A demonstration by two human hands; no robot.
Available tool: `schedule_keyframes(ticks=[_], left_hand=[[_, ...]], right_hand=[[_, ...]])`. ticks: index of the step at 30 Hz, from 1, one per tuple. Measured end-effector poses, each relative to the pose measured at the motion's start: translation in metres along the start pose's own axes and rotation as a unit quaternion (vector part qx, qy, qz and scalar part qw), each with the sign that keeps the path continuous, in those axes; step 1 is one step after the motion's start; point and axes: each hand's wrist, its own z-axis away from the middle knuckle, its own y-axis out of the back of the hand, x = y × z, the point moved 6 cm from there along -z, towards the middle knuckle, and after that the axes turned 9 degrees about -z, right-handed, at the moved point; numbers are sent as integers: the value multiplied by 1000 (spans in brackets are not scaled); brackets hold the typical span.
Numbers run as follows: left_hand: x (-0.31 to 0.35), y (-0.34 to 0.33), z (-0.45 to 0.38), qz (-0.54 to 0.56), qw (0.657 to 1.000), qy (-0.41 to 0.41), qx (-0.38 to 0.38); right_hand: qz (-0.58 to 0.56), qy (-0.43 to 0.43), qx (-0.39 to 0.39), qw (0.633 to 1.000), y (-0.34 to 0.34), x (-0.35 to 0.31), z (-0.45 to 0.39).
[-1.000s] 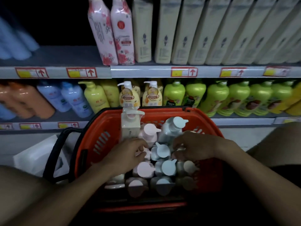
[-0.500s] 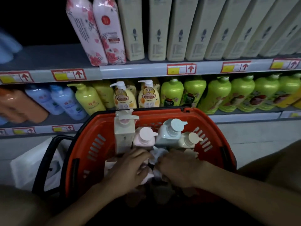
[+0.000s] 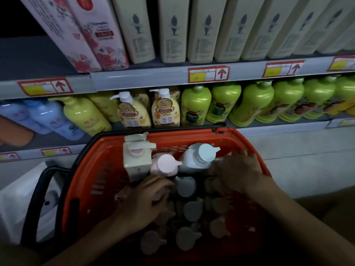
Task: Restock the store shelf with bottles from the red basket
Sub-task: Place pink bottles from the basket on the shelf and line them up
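The red basket [image 3: 107,150] stands in front of the shelf and holds several pump bottles. At its far side stand a square cream bottle [image 3: 136,160], a pink-capped bottle [image 3: 166,164] and a white bottle [image 3: 199,156]. Lower grey and pink caps [image 3: 192,208] fill the dark near part. My left hand [image 3: 146,202] is down among them, fingers curled round a pink bottle [image 3: 160,194]. My right hand [image 3: 238,173] reaches to the far right corner. Its fingers close over a small pale bottle [image 3: 216,161], which is blurred and mostly hidden.
The lower shelf [image 3: 269,129] carries green bottles [image 3: 196,106], yellow pump bottles [image 3: 165,110] and blue ones [image 3: 53,120]. Tall cream packs [image 3: 172,29] and floral pink packs [image 3: 90,33] line the upper shelf [image 3: 153,79]. The basket's black handle [image 3: 38,198] hangs left over a white bag [image 3: 17,204].
The view has moved closer to the basket and shelf. My right hand went from the middle caps to the far right corner. My left hand stayed low and closed round a pink bottle.
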Motion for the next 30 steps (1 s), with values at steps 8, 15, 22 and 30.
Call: schedule_keyframes(ticks=[8,15,22,30], left_hand=[[13,-1,7,-8,999,13,50],[17,2,22,12,988,96,121],[14,17,9,33,977,162,136],[-7,23,28,77,967,202,133]], right_hand=[[-308,-45,133,941,-1,6,-4],[-189,251,335,888,33,-63,49],[-178,221,263,922,5,-126,3],[-62,207,257,942,16,-126,6]])
